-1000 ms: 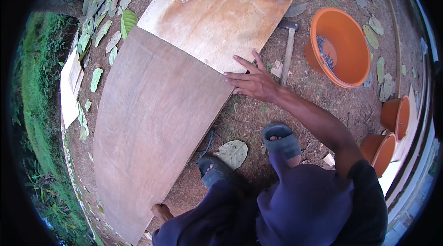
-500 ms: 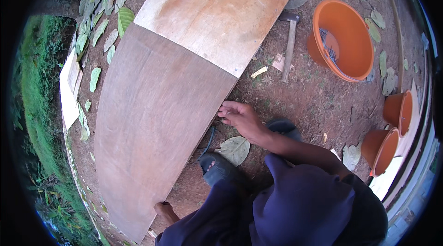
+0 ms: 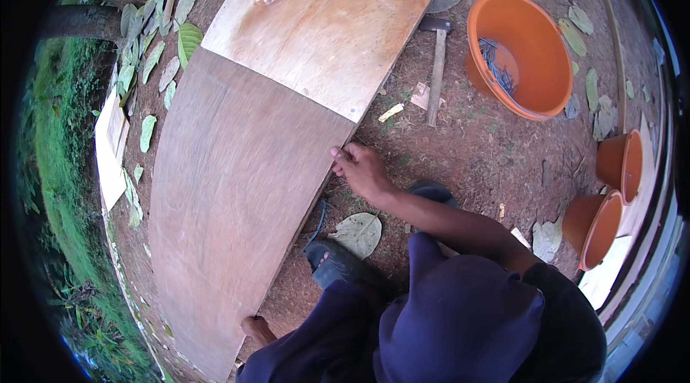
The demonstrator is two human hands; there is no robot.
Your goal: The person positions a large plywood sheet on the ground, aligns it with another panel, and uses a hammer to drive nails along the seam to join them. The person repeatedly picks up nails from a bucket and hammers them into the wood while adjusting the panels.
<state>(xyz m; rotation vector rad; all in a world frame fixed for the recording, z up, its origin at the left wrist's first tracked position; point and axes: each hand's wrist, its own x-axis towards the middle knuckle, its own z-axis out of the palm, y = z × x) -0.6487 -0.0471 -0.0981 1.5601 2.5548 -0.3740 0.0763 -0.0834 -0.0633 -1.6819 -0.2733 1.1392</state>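
A brown plywood sheet (image 3: 237, 181) lies across the ground in front of me, and its far end meets a paler plywood sheet (image 3: 323, 16) along a straight seam. My right hand (image 3: 361, 173) is closed on the near right edge of the brown sheet, a little below the seam, with the thumb at the top of the edge. Lower down, my left hand (image 3: 257, 329) holds the same edge near the sheet's bottom corner; its fingers are mostly hidden by the sheet. A nail head (image 3: 352, 111) shows at the pale sheet's corner.
A hammer (image 3: 436, 74) lies on the soil right of the sheets. Beside it stands an orange bucket (image 3: 553, 59) with loose nails (image 3: 496, 66) inside. Two smaller orange buckets (image 3: 581, 223) stand at the right. Near my sandalled foot (image 3: 338, 264) lies a large dry leaf (image 3: 359, 234).
My right hand has shifted slightly up along the brown sheet's edge, and its fingers have closed on it. My left hand stays at the lower edge. The whole view has shifted slightly.
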